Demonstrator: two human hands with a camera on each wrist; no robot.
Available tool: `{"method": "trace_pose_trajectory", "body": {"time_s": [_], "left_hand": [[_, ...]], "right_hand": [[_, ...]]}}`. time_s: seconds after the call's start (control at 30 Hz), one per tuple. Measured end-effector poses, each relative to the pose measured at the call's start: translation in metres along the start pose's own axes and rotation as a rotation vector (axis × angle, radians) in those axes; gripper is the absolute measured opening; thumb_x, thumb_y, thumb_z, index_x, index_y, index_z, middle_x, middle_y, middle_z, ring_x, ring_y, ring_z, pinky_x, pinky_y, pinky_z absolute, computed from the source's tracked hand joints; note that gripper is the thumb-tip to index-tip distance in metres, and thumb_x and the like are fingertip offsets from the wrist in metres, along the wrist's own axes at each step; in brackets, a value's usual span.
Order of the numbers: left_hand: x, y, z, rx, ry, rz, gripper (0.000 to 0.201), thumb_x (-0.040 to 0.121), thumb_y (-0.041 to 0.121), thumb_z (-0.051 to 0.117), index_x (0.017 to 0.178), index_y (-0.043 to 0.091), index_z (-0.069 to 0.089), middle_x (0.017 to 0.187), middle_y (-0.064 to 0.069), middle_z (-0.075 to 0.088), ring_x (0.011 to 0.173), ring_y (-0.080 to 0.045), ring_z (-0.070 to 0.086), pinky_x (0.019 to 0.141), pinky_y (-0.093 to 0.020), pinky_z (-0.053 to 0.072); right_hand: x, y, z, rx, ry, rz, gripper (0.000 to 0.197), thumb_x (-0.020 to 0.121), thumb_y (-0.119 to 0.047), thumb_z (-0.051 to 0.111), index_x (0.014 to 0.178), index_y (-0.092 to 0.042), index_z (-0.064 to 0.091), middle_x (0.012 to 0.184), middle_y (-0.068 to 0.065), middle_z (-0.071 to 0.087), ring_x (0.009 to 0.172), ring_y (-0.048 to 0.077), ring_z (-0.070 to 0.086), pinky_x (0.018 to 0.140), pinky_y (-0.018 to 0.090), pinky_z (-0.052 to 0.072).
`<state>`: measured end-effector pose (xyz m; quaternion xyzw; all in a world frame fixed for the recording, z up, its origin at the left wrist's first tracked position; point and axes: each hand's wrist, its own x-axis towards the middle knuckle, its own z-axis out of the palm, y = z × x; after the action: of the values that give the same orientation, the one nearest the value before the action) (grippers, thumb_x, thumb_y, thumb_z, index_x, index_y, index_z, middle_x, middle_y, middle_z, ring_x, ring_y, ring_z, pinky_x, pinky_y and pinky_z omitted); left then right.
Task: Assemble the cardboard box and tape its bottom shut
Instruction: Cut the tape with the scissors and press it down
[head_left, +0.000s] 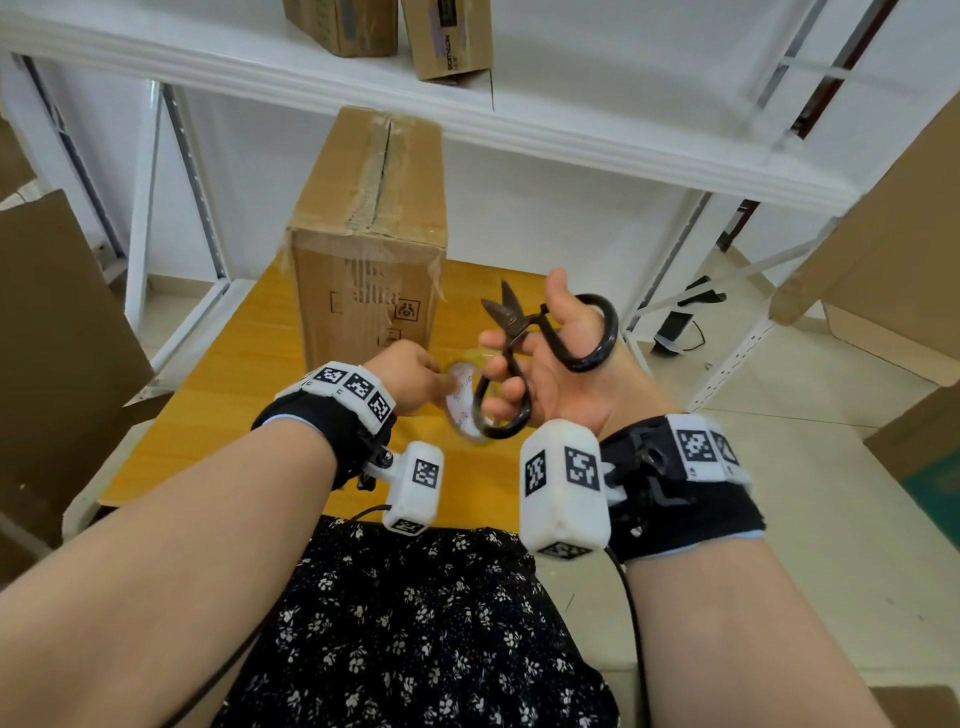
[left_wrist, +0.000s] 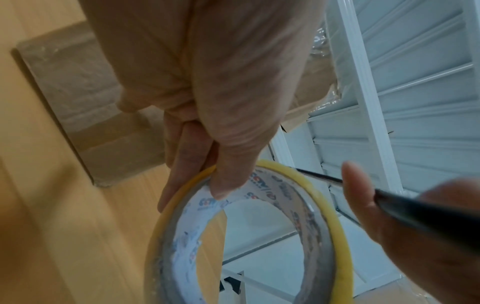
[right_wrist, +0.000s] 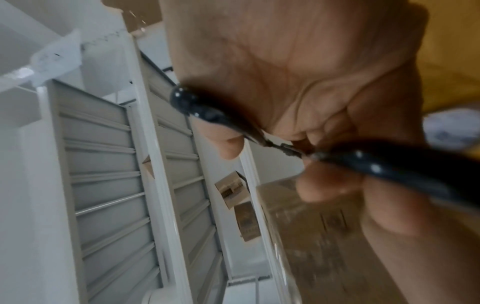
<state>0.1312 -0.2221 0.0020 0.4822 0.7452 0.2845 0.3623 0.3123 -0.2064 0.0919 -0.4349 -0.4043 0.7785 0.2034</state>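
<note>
Cardboard box (head_left: 366, 228) is stood upright on the yellow wooden table (head_left: 228, 364), under the white shelf (head_left: 467, 119), its taped seam facing up and clear tape wrapped over its near edge. At the far left, a flat sheet of brown cardboard (head_left: 57, 338) is seen leaning beside the table. The left hand (head_left: 410, 376) is held just in front of the box, and the tape roll (left_wrist: 259, 226) is pinched by it — thumb inside the white printed core, fingers curled over the yellow outer rim. Just to its right, black scissors (head_left: 524, 353) are gripped by the right hand (head_left: 566, 364), palm turned up; the thumb is passed through one loop, other fingers through the second, and the short blades are parted slightly and pointed toward the box. The scissors' lower loop is overlapped with the tape roll in the head view. Two smaller cartons (head_left: 395, 31) are set on the shelf above.
</note>
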Motion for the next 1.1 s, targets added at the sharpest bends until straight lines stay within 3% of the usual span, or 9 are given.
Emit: {"method": "trace_pose_trajectory", "body": {"time_s": [0.23, 0.37, 0.43, 0.63, 0.7, 0.77, 0.87, 0.97, 1.1], "left_hand": [[0.011, -0.009, 0.003, -0.012, -0.022, -0.01, 0.033, 0.083, 0.03, 0.072, 0.088, -0.002, 0.074, 0.094, -0.023, 0.071, 0.079, -0.03, 0.066, 0.088, -0.049, 0.053], [0.018, -0.012, 0.003, -0.015, -0.027, 0.009, 0.036, 0.081, 0.028, 0.073, 0.091, -0.006, 0.071, 0.094, -0.024, 0.07, 0.071, -0.02, 0.058, 0.079, -0.044, 0.055], [0.02, -0.014, 0.002, -0.016, -0.031, 0.012, 0.037, 0.081, 0.029, 0.072, 0.094, -0.006, 0.071, 0.085, -0.021, 0.069, 0.07, -0.019, 0.057, 0.072, -0.037, 0.051], [0.018, -0.013, -0.002, 0.01, -0.062, 0.017, 0.037, 0.083, 0.027, 0.072, 0.089, -0.009, 0.069, 0.072, -0.011, 0.057, 0.066, -0.019, 0.051, 0.065, -0.033, 0.043], [0.018, -0.012, -0.003, 0.02, -0.063, 0.018, 0.035, 0.084, 0.026, 0.071, 0.087, -0.008, 0.069, 0.07, -0.011, 0.056, 0.066, -0.019, 0.051, 0.064, -0.033, 0.043], [0.018, -0.012, -0.003, 0.035, -0.061, 0.021, 0.033, 0.085, 0.026, 0.071, 0.088, -0.006, 0.07, 0.072, -0.011, 0.059, 0.067, -0.019, 0.052, 0.065, -0.032, 0.044], [0.019, -0.013, -0.001, 0.051, -0.066, 0.026, 0.032, 0.084, 0.027, 0.07, 0.087, -0.005, 0.071, 0.073, -0.011, 0.061, 0.068, -0.02, 0.053, 0.067, -0.034, 0.045], [0.019, -0.012, -0.001, 0.085, -0.08, 0.045, 0.027, 0.085, 0.029, 0.07, 0.085, 0.002, 0.074, 0.081, -0.015, 0.069, 0.073, -0.021, 0.057, 0.078, -0.042, 0.052], [0.015, -0.01, -0.003, 0.128, -0.096, 0.066, 0.021, 0.085, 0.031, 0.069, 0.078, 0.012, 0.075, 0.083, -0.011, 0.072, 0.077, -0.022, 0.062, 0.086, -0.046, 0.051]], "right_hand": [[0.041, 0.006, -0.055, -0.077, 0.388, 0.016, 0.039, 0.095, -0.052, 0.061, 0.107, -0.015, 0.053, 0.074, 0.007, 0.052, 0.048, 0.019, 0.047, 0.056, 0.029, 0.052], [0.076, 0.038, -0.078, -0.5, 0.522, 0.083, 0.034, 0.095, -0.025, 0.058, 0.12, -0.002, 0.063, 0.073, 0.009, 0.052, 0.056, 0.023, 0.049, 0.056, 0.034, 0.046], [0.083, 0.049, -0.082, -0.763, 0.562, 0.123, 0.026, 0.091, -0.019, 0.065, 0.103, 0.004, 0.062, 0.069, 0.012, 0.054, 0.055, 0.024, 0.05, 0.052, 0.03, 0.042], [0.093, 0.067, -0.085, -1.139, 0.551, 0.149, 0.02, 0.097, -0.014, 0.057, 0.079, -0.006, 0.056, 0.071, 0.007, 0.054, 0.056, 0.018, 0.05, 0.041, 0.023, 0.035], [0.095, 0.066, -0.086, -1.116, 0.533, 0.091, 0.01, 0.097, -0.013, 0.057, 0.097, -0.004, 0.062, 0.082, 0.008, 0.057, 0.07, 0.022, 0.056, 0.056, 0.025, 0.045], [0.097, 0.059, -0.085, -0.975, 0.533, -0.049, 0.028, 0.096, -0.017, 0.06, 0.122, -0.008, 0.065, 0.11, 0.011, 0.066, 0.097, 0.027, 0.065, 0.083, 0.033, 0.054], [0.087, 0.04, -0.067, -0.608, 0.37, -0.294, 0.037, 0.098, -0.028, 0.063, 0.135, -0.023, 0.061, 0.131, 0.001, 0.064, 0.121, 0.022, 0.06, 0.105, 0.046, 0.049], [0.07, 0.018, -0.046, -0.647, 0.107, -0.344, 0.032, 0.096, -0.024, 0.068, 0.128, -0.026, 0.066, 0.131, -0.006, 0.065, 0.124, 0.014, 0.056, 0.109, 0.038, 0.041], [0.062, 0.012, -0.037, -0.797, 0.015, -0.34, 0.016, 0.087, -0.014, 0.077, 0.1, -0.024, 0.076, 0.105, -0.006, 0.075, 0.108, 0.011, 0.065, 0.107, 0.035, 0.045]]}}
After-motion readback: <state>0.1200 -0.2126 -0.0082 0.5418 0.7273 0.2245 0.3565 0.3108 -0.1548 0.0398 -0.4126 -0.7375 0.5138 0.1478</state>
